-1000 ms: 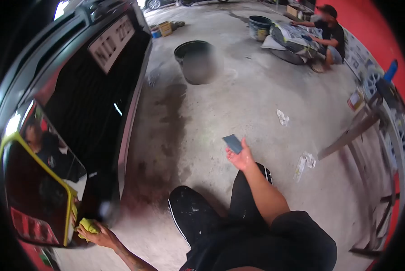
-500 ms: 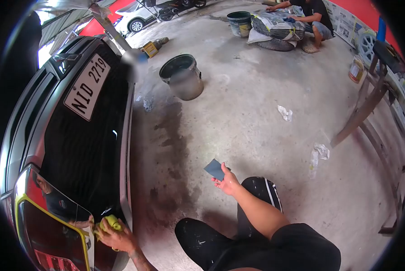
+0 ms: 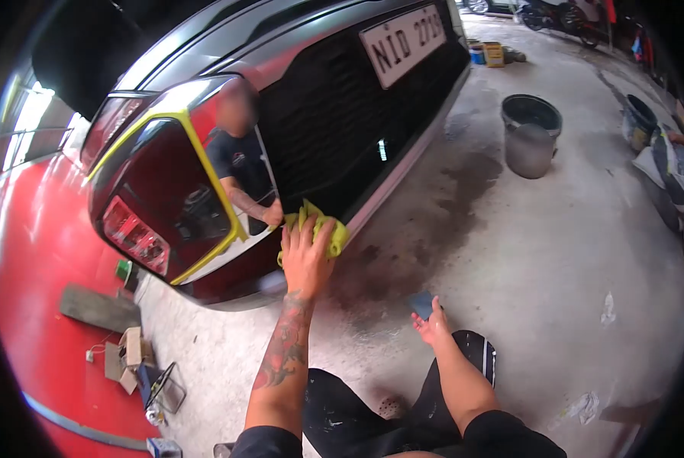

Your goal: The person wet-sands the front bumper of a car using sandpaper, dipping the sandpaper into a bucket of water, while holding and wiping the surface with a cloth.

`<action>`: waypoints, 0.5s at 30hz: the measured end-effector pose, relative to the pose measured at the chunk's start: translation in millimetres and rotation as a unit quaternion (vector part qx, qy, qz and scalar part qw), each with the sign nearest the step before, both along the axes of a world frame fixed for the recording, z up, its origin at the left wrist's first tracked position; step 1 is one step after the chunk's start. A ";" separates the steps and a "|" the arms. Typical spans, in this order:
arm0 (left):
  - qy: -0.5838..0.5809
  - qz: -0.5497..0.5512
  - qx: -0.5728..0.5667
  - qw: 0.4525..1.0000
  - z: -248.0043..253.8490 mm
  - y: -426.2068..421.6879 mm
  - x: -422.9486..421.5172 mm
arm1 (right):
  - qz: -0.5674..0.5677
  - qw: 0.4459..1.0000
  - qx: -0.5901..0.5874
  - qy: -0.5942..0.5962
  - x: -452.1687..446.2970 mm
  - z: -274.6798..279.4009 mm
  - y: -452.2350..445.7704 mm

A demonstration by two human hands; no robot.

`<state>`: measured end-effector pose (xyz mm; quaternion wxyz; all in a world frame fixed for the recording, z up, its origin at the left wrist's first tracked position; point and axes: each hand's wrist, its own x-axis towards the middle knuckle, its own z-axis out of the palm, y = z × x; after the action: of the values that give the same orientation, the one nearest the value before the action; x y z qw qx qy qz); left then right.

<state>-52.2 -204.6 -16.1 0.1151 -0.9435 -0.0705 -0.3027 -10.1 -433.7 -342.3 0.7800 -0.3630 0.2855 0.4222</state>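
Observation:
My left hand (image 3: 308,258) presses a bunched yellow-green cloth (image 3: 337,238) against the lower corner of the car's dark front end (image 3: 319,153), fingers closed over it. Beside the hand, a glossy panel (image 3: 244,162) mirrors a person. Yellow tape (image 3: 221,202) edges the dark lamp area (image 3: 170,179) to its left. Over my knee, away from the car, my right hand (image 3: 433,328) holds a small dark grey sheet (image 3: 420,304) that looks like sandpaper. Some fingers of that hand are spread, with the sheet at the thumb side.
A dark bucket (image 3: 550,120) stands on the wet-stained concrete floor (image 3: 586,252). A yellow container (image 3: 494,55) is farther back. Another bucket (image 3: 638,122) and covered bundles (image 3: 663,172) are at right. Cardboard boxes (image 3: 133,351) and a board (image 3: 98,309) lie by the red wall (image 3: 37,259).
My view has swung left toward the car, so the car's front now sits nearer the middle. The cloth stays at the car's corner, and the grey sheet is still in my right hand.

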 end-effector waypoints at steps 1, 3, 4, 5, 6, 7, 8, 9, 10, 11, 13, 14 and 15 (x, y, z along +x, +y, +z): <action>-0.014 0.009 0.007 1.000 1.2 -1.1 -21.1 | 0.020 1.000 0.006 -0.001 -3.6 4.3 1.6; -0.027 0.043 0.009 0.999 -8.5 22.2 -60.1 | 0.054 0.998 -0.003 0.027 -17.4 7.1 15.7; -0.032 0.060 0.011 0.998 -9.6 47.7 -78.2 | 0.071 0.997 -0.008 0.043 -29.5 5.6 39.1; -0.033 0.078 0.005 0.996 -10.5 60.4 -94.7 | 0.094 0.994 0.000 0.062 -45.5 -8.6 60.9; -0.030 0.090 0.000 0.995 -14.1 69.0 -107.6 | 0.121 0.991 0.013 0.057 -59.6 -8.3 72.9; -0.025 0.111 -0.002 0.994 -14.8 69.6 -123.0 | 0.144 0.988 0.029 0.057 -82.2 -7.5 84.8; -0.018 0.112 -0.013 0.993 -16.3 75.7 -128.4 | 0.165 0.982 0.093 0.020 -102.3 -14.1 94.9; 0.004 0.128 -0.036 0.991 -19.3 82.5 -133.5 | 0.186 0.979 0.072 0.052 -118.8 -7.6 108.4; 0.006 0.127 -0.026 0.992 -32.2 102.1 -144.5 | 0.175 0.981 0.058 0.052 -135.8 3.0 123.0; -0.015 0.074 -0.050 0.996 -29.0 109.3 -140.2 | 0.202 0.977 0.047 0.038 -139.9 8.1 132.5; -0.039 0.068 -0.039 0.996 -31.2 120.6 -135.0 | 0.259 0.965 0.019 0.038 -138.6 21.4 136.4; -0.035 0.088 -0.076 0.993 -30.9 124.6 -135.9 | 0.247 0.968 -0.005 0.045 -133.6 20.1 141.9; -0.013 0.080 -0.047 0.996 -27.8 126.5 -133.7 | 0.250 0.967 -0.024 0.049 -130.9 17.3 147.2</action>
<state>-185.9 -78.1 -43.9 0.0934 -0.9351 -0.1618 -0.3012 -141.0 -286.5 -325.0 0.6258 -0.4199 0.2336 0.6144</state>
